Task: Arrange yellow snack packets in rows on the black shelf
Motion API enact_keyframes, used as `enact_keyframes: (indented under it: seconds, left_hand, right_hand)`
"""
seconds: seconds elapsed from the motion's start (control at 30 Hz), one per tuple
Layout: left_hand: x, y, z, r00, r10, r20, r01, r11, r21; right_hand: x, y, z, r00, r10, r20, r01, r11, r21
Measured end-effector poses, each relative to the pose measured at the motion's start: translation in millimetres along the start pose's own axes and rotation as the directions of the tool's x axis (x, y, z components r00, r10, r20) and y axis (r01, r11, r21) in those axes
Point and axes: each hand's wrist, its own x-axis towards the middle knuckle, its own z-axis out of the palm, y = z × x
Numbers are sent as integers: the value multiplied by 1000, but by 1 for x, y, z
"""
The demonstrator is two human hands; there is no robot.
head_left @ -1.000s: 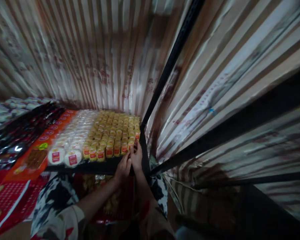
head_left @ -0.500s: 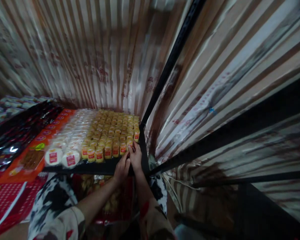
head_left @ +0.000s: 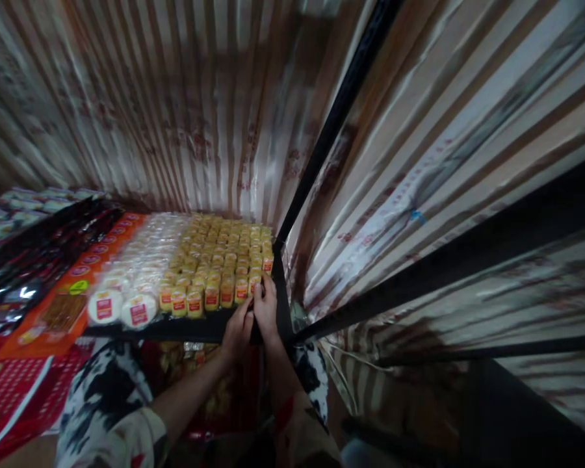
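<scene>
Rows of small yellow packets (head_left: 227,289) with red labels stand on a dark shelf (head_left: 195,327). At the front right of these rows, my right hand (head_left: 266,307) has its thumb and fingers closed at a yellow packet (head_left: 255,281), partly covering it. Just left of it and lower, my left hand (head_left: 237,330) is curled, its fingertips close to my right thumb. Whatever the left fingers hold, if anything, is hidden. To the left of the yellow packets are round white packs (head_left: 140,311) with red labels, lined up in two rows.
Orange packs (head_left: 63,309) and dark shiny packs (head_left: 34,260) lie farther left. Below the shelf is a red basket (head_left: 39,390) and another red container with yellow packets. A dark post (head_left: 322,149) rises at the shelf's right corner, before striped sheeting (head_left: 214,97).
My hands stay at the same front right spot, with only a slight shift of the fingers. The view has moved very little.
</scene>
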Motion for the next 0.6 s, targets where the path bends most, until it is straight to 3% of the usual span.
enact_keyframes:
  seconds: [0.17,0.43,0.6]
  left_hand:
    - [0,-4,4,1000,-16,7,16,999,-33]
    - [0,-6,5,1000,8,7,-7,998,-66]
    - [-1,-5,5,1000,22,-7,-22,999,-49]
  right_hand:
    - [19,3,-2,987,156,-39,-153,985,73]
    - [35,10,11,995,70,-77,-64,994,84]
    - [33,10,8,995,95,-37,-93,994,62]
